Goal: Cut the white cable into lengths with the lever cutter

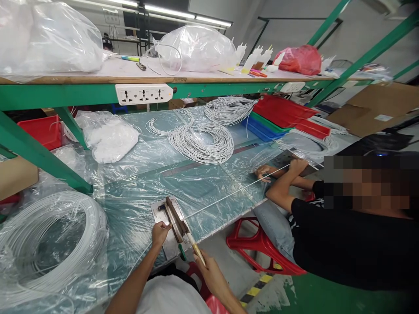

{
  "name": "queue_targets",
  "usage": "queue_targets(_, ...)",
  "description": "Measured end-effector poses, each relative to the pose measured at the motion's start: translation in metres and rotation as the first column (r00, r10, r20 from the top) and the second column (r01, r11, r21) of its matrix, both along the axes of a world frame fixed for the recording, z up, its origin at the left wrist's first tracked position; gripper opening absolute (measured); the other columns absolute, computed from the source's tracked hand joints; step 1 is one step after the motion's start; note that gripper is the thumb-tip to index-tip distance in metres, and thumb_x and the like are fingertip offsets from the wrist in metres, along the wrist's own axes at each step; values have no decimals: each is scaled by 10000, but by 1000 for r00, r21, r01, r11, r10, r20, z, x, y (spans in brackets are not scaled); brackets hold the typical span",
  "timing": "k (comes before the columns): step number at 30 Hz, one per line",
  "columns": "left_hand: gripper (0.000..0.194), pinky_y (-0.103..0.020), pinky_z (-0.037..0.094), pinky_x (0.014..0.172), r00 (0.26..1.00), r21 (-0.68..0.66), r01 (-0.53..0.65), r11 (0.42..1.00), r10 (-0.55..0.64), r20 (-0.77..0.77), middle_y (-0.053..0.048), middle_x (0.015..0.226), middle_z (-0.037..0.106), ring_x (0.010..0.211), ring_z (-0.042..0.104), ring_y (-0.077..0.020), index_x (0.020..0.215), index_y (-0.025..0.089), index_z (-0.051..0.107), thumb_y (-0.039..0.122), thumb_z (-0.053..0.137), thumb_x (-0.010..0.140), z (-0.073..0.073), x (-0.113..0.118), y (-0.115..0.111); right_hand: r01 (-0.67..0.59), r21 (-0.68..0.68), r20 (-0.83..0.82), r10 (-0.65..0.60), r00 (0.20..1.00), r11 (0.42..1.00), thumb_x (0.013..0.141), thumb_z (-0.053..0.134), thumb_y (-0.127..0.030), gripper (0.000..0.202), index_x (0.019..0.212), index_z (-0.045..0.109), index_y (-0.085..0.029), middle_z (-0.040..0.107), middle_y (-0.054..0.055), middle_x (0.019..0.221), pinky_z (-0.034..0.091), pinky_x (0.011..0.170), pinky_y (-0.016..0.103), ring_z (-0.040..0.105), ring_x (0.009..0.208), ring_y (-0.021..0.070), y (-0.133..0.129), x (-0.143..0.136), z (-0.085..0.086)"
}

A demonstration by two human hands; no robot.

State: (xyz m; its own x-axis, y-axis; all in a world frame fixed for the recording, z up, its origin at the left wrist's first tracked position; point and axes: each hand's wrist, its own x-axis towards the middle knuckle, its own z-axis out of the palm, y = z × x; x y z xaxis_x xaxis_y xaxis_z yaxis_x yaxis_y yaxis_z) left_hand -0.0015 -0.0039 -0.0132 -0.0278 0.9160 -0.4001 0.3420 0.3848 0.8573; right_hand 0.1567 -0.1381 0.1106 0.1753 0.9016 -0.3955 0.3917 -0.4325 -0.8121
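A small lever cutter (176, 220) on a metal base plate (174, 252) stands near the table's front edge. My left hand (160, 233) is closed at the cutter's left side, its fingertips pinching a thin white cable (225, 199). That cable stretches from the cutter to the right, toward a co-worker's hand (297, 166). My right hand (209, 271) is wrapped round the cutter's handle (198, 254), which points toward me. Beneath the handle a green-handled tool (182, 252) shows in part. The cable's exact place between the blades is too small to make out.
A big coil of white cable (94, 226) lies at the left. Cable bundles (209, 144), a plastic bag (113, 137) and red (281, 111) and blue trays (262, 129) stand farther back. A green-framed shelf (209, 88) crosses above. A co-worker sits close at my right.
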Motion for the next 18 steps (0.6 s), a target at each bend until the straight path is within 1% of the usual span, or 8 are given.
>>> queue_targets(3,420,-229,259,500,1000,1,-2,1000,2,18,59,438,341,481,394,-121,429,208,382,517,623,578,2,1,0,8,17,11,-8,1000,1000,827,397,-559,512,962,629,-123,632,77,769,427,693,325,557,725,220,-5,-3,-15)
queue_targets(7,462,-235,241,503,997,6,-22,1000,22,76,60,435,326,480,358,-115,418,212,367,570,638,529,11,-2,-3,96,-9,14,-96,995,995,731,396,-708,658,873,648,-117,629,95,697,454,682,383,582,684,264,-17,-12,-56)
queue_targets(9,489,-238,246,507,991,8,-23,1000,22,134,58,434,331,480,341,-110,410,211,377,607,655,484,19,-7,-6,118,-6,-25,-118,993,993,727,395,-718,686,906,654,-109,651,119,755,462,743,414,601,757,294,-21,-12,-62)
queue_targets(10,502,-239,252,510,986,8,-19,1000,18,168,59,435,332,478,337,-108,412,210,384,625,660,469,24,-10,-7,110,9,-62,-109,992,994,738,421,-695,665,966,650,-113,665,131,844,456,799,418,603,843,304,-22,-10,-57)
queue_targets(12,522,-242,265,513,971,7,-4,1000,2,239,59,441,336,477,336,-105,425,207,399,660,657,463,35,-15,-9,89,47,-155,-80,985,995,716,540,-633,629,1115,607,-151,640,133,1058,431,887,399,566,1009,300,-18,-3,-31)
queue_targets(14,530,-243,283,524,953,10,17,1000,-19,303,52,463,365,492,354,-108,452,198,431,678,653,486,49,-21,-11,74,28,-256,-64,965,997,664,643,-584,682,1223,532,-208,615,110,1105,459,832,358,578,972,264,-7,5,11)
queue_targets(16,523,-244,303,542,935,16,37,999,-40,353,39,495,412,517,382,-113,492,183,477,673,657,518,66,-27,-12,32,-42,-395,-46,918,999,673,650,-575,616,1173,540,-234,625,66,930,472,645,293,587,719,184,14,11,56)
queue_targets(18,497,-242,316,557,910,14,48,999,-50,412,28,528,453,538,401,-115,542,169,527,642,681,545,83,-33,-14,-25,-62,-554,-14,832,998,714,601,-598,484,1009,587,-214,576,24,771,426,547,249,512,570,122,45,14,95)
